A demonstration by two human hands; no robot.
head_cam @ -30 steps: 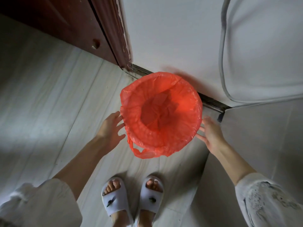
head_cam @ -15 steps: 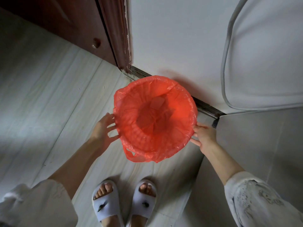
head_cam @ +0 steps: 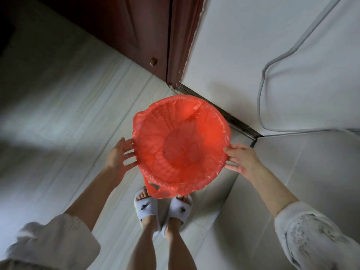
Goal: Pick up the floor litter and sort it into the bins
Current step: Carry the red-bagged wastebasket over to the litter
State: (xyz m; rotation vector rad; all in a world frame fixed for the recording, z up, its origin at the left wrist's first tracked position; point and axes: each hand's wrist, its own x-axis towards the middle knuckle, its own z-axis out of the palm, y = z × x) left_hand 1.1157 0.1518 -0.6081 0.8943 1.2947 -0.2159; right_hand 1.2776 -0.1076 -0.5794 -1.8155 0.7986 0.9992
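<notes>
A pale tiled floor [head_cam: 58,117] under a white wall [head_cam: 243,45], with a dark red door [head_cam: 136,36] at the corner and a grey cable [head_cam: 261,90] hanging down the wall. No litter anywhere on the visible part of the floor.

In the middle, a round bin [head_cam: 181,145] lined with a red plastic bag [head_cam: 155,190], held up between both hands, above the feet in white slippers [head_cam: 145,208]. Inside the bin, only the wrinkled red liner and the pattern of a basket wall showing through it; seemingly nothing collected yet, though faint shapes at the bottom are too blurred to judge. One handle loop of the bag hanging loose over the near rim.

On the left side, the left hand [head_cam: 118,154], fingers straight and spread, tips pressed against the outer wall of the bin, not curled round it. On the right side, the right hand [head_cam: 241,158], fingers also extended, touching the rim and the folded liner; a real pinch on the plastic not clearly visible.

Judging from this: very early in the task. So far only a prepared bin, carried or being positioned. Only one bin in view, although sorting needs more. Left to do: put the bin down, find the litter, pick up each piece, choose the correct bin. Practically all the sorting work ahead.
</notes>
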